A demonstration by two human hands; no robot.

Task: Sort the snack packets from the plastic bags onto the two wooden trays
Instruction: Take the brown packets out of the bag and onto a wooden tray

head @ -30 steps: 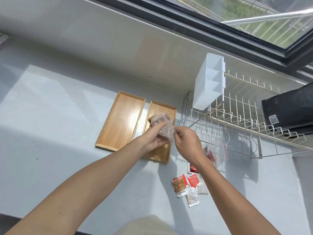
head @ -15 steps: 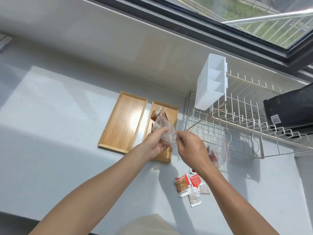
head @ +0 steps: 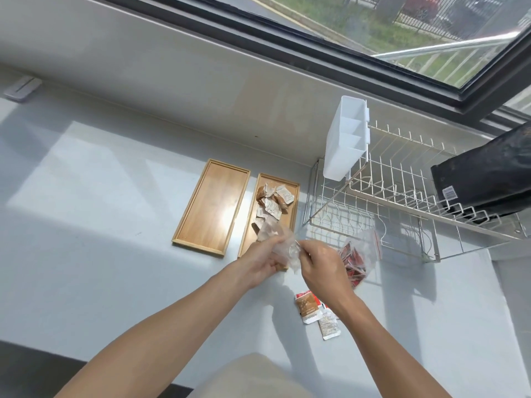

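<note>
Two wooden trays lie side by side on the grey counter. The left tray [head: 211, 206] is bare. The right tray [head: 293, 202] holds a heap of pale and brown snack packets [head: 271, 206]. My left hand [head: 265, 258] and my right hand [head: 319, 264] both grip a crumpled clear plastic bag [head: 283, 245] over the right tray's near end. A second clear bag with red packets [head: 359, 257] lies just right of my right hand. A few loose packets [head: 311, 310] lie on the counter under my right forearm.
A white wire dish rack [head: 402, 205] stands at the right with a white plastic caddy [head: 346, 139] hung on it and a black object [head: 488, 176] on top. The wall and window run along the back.
The clear bag came down from above the right tray and its packets now lie heaped on that tray. Both hands have moved nearer, crumpling the slack bag.
</note>
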